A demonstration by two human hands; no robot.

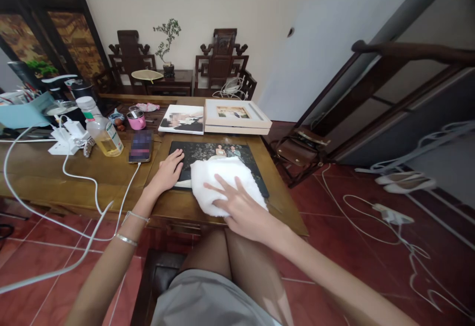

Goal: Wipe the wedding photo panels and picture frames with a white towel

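A dark photo panel (202,150) showing a couple lies flat near the right end of the wooden table. My right hand (233,197) is spread over a white fluffy cloth (222,170), pressing it on the panel's lower right part. The cloth covers much of the picture and hangs slightly past its near edge. My left hand (169,170) rests on the panel's left edge, fingers stretched out and holding nothing.
Behind the panel are a white photo album (181,119) and a boxed frame (237,116). Leftward stand a charging phone (141,147), a pink cup (136,119), a bottle (106,133) and a power strip (67,138). Cables hang off the table's front. A wooden chair (297,150) holds a brown bag.
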